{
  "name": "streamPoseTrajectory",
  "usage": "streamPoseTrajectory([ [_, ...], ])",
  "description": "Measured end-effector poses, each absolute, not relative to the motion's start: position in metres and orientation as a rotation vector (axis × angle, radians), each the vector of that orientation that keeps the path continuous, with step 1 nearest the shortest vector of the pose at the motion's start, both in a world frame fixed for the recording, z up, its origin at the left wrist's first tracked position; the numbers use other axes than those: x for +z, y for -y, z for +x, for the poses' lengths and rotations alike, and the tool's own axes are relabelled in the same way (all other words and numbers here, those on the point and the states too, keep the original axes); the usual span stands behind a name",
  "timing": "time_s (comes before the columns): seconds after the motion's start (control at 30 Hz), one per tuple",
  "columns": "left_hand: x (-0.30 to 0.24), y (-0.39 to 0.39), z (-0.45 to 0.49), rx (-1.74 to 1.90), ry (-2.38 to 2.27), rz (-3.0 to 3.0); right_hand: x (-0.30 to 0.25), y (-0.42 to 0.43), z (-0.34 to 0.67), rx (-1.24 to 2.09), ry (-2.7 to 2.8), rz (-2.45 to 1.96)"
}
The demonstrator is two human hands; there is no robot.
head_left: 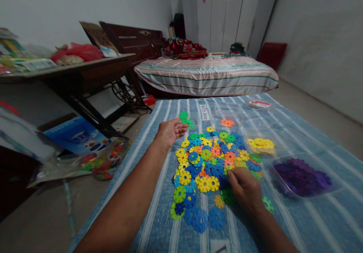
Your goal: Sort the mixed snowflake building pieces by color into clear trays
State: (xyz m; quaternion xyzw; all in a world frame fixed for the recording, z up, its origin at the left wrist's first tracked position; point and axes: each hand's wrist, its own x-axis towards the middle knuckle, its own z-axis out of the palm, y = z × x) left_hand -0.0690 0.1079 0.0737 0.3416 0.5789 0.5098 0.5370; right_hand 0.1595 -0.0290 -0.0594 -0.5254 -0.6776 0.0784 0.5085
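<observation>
My left hand (171, 131) reaches to the far left of the pile, palm turned inward and fingers stretched out. Beside its fingertips are a few green snowflake discs (187, 123), in or over a clear plastic box. My right hand (247, 188) is low over the near right part of the pile, its thumb and fingers curled together; what they hold, if anything, is hidden. Between the hands spreads a loose pile of notched plastic discs (206, 154) in yellow, blue, green and orange.
Clear boxes along the right hold purple discs (302, 177), yellow discs (261, 144) and orange discs (227, 123). A small lidded box (259, 104) lies at the far edge of the striped cloth (159, 162). Beyond are a bed (207, 75) and, leftward, a cluttered table (85, 67).
</observation>
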Motion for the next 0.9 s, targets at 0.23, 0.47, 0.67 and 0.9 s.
streamPoseTrajectory([
  [0.23,0.021,-0.045,-0.044,0.805,-1.413,1.168,-0.054,0.03,0.16,0.185,1.635,-1.292],
  [0.47,0.001,0.02,-0.017,0.548,-1.281,1.912,-0.052,0.03,0.16,0.185,1.638,-1.316],
  [0.67,-0.013,0.045,0.001,0.438,-1.188,2.345,-0.054,0.03,0.161,0.198,1.63,-1.339],
  [0.9,-0.021,0.053,0.017,0.334,-1.282,2.471,-0.053,0.031,0.16,0.235,1.597,-1.355],
])
